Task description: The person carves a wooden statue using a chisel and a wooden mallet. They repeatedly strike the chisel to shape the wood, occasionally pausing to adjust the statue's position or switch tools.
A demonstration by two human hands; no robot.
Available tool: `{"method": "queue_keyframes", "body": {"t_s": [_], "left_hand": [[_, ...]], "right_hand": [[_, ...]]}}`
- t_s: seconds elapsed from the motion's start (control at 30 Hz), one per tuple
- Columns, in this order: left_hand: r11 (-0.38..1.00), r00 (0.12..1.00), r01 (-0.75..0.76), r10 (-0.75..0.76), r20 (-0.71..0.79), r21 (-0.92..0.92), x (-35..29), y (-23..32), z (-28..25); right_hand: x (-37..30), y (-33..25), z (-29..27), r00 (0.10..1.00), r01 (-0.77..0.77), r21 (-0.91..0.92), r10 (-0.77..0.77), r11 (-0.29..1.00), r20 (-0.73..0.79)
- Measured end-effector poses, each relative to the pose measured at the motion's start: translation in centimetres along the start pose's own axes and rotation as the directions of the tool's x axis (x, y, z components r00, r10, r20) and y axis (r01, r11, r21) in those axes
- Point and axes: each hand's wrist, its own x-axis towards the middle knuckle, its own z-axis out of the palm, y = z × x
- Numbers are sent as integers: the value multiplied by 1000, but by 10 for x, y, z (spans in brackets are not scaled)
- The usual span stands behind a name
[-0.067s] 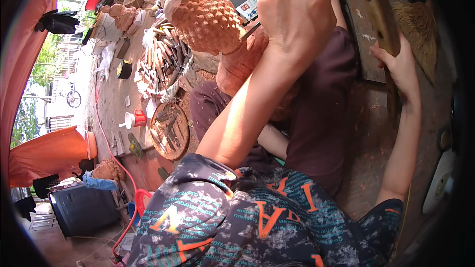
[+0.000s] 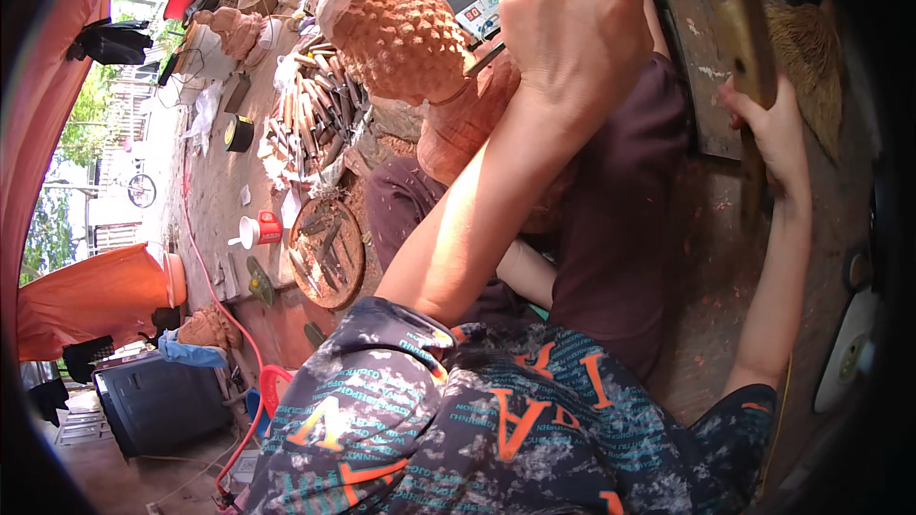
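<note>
While the frame's rim curves dark on every side, open ground shows only at the lower left, where a dark bin (image 2: 157, 401) stands below an orange cloth-covered mound (image 2: 91, 300) and a red cord (image 2: 205, 277) trails across the dirt. Toward the upper left, a spread of wooden-handled carving tools (image 2: 310, 110) lies close-packed beside the work, and a round shallow tray (image 2: 326, 250) at centre left holds more tools; a small white-and-red cup (image 2: 260, 229) sits just beside it, a black roll of tape (image 2: 239, 133) farther up. At upper centre, a terracotta sculpture with a knobbed, curl-textured head (image 2: 401, 38) rests above the person's dark-trousered lap, its smoother lower body (image 2: 468, 124) partly hidden behind the forearm. The left hand (image 2: 577, 29) is raised across the middle of the frame, knuckles toward the camera, fingers curled shut around a slim tool whose tip barely shows by the sculpture; the tool's kind cannot be made out. At the upper right edge, the right hand (image 2: 778, 138) is clamped on a long wooden stick (image 2: 739, 29) that runs up out of the picture, arm extended straight from the patterned sleeve.
</note>
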Motion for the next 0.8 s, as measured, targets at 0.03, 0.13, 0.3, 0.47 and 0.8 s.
{"method": "queue_keyframes", "body": {"t_s": [0.03,0.13,0.3,0.47,0.8], "left_hand": [[1000,1000,-8,8,10,-15,-1,0,-1],[999,999,-34,35,38,-22,2,6,-6],[986,995,-86,91,29,-145,2,9,-13],[987,997,-28,40,71,-161,4,10,-11],[956,1000,5,-14,-27,-292,-6,8,-4]], "right_hand": [[2,9,-8,998,-60,89,58,994,26],[-2,31,-18,992,-127,-1,126,992,-11],[-15,20,-12,999,-49,107,49,993,5],[-16,13,-16,994,-98,314,110,945,-23],[-19,11,-1,996,-11,173,26,985,-85]]}}
